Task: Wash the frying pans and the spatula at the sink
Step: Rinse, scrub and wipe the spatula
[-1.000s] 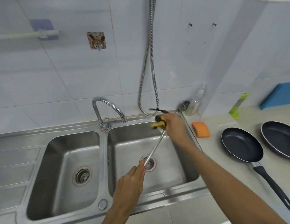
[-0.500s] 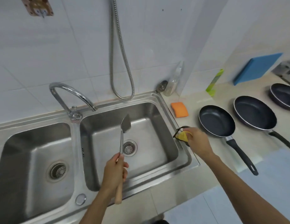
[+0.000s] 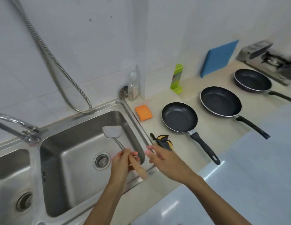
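My left hand (image 3: 121, 161) grips the metal spatula (image 3: 112, 132) by its shaft, just above the wooden handle. Its blade points up over the right basin of the steel sink (image 3: 79, 197). My right hand (image 3: 164, 158) hovers open beside the handle with its fingers spread, empty. A yellow and black scrubbing cloth (image 3: 163, 140) lies on the counter at the sink's right rim. Three black frying pans stand in a row on the counter: a near one (image 3: 179, 116), a middle one (image 3: 221, 101) and a far one (image 3: 252, 80), handles pointing toward me.
An orange sponge (image 3: 143, 112) lies by the sink's back corner, near a clear bottle (image 3: 133, 85) and a green box (image 3: 177, 78). A blue board (image 3: 219, 57) leans on the wall. The faucet (image 3: 15, 125) curves at the left; a metal hose (image 3: 49, 57) hangs above. A gas stove (image 3: 271, 59) sits far right.
My right hand let go of the cloth on the counter and moved left toward the spatula handle. The left hand tilted the spatula so its blade leans right. The view swung right.
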